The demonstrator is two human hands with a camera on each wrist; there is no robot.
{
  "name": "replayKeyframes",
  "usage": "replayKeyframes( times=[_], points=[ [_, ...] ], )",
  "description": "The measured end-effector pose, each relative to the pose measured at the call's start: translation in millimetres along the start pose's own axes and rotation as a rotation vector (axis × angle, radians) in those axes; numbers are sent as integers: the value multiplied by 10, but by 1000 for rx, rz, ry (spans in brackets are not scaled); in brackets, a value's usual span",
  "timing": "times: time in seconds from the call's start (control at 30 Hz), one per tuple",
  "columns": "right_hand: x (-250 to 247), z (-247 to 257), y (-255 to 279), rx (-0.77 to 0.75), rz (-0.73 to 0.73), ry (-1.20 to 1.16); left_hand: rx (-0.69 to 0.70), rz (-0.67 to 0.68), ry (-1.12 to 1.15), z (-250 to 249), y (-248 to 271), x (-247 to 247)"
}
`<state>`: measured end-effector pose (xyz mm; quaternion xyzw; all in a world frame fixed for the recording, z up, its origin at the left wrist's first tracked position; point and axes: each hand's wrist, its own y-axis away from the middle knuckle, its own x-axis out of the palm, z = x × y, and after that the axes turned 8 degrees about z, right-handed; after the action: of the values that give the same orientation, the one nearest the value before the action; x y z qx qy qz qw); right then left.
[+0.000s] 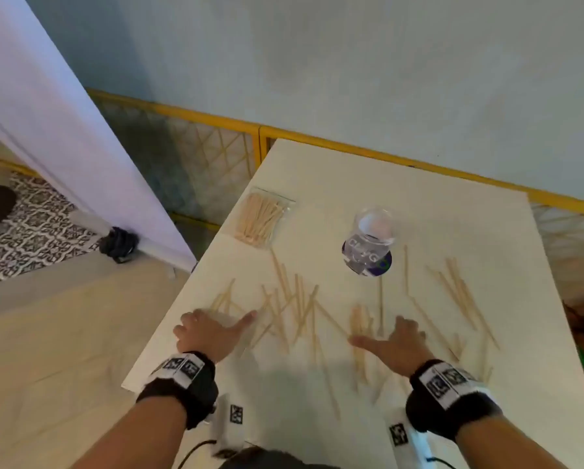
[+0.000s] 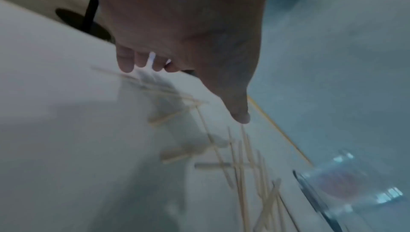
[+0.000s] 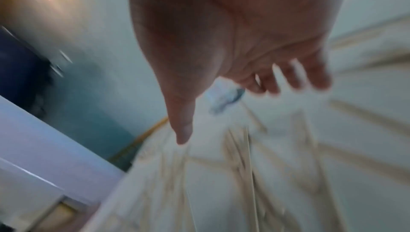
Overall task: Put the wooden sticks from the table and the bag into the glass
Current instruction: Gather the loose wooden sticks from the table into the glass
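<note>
Several thin wooden sticks (image 1: 297,309) lie scattered across the white table (image 1: 419,198), also seen as sticks (image 2: 241,162) and blurred sticks (image 3: 244,165) in the wrist views. A clear bag (image 1: 261,220) full of sticks lies at the table's far left. A clear glass (image 1: 371,238) stands upright mid-table; the glass (image 2: 346,188) shows blurred in the left wrist view. My left hand (image 1: 212,330) hovers palm down over the left sticks, fingers spread, holding nothing. My right hand (image 1: 395,343) hovers spread over the middle sticks, empty too. Both the left hand (image 2: 184,85) and the right hand (image 3: 244,95) show spread fingers.
The table's left edge (image 1: 182,292) drops to a beige floor. A white door or panel (image 1: 47,130) leans at the left, with a dark object (image 1: 119,243) at its foot. A yellow-framed lattice skirting (image 1: 216,154) and a grey-blue wall stand behind the table.
</note>
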<state>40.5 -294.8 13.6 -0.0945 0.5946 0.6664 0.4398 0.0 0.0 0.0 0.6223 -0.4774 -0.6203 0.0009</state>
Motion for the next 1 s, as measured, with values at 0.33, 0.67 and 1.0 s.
replayKeyframes(
  times=[0.33, 0.67, 1.0],
  points=[
    [540, 545, -269, -35, -205, 183, 363, 1, -358, -507, -91, 344],
    [517, 703, -339, -126, -170, 249, 643, 178, -314, -767, -155, 324],
    [733, 801, -339, -176, -160, 409, 571, 332, -210, -939, -137, 175]
  ],
)
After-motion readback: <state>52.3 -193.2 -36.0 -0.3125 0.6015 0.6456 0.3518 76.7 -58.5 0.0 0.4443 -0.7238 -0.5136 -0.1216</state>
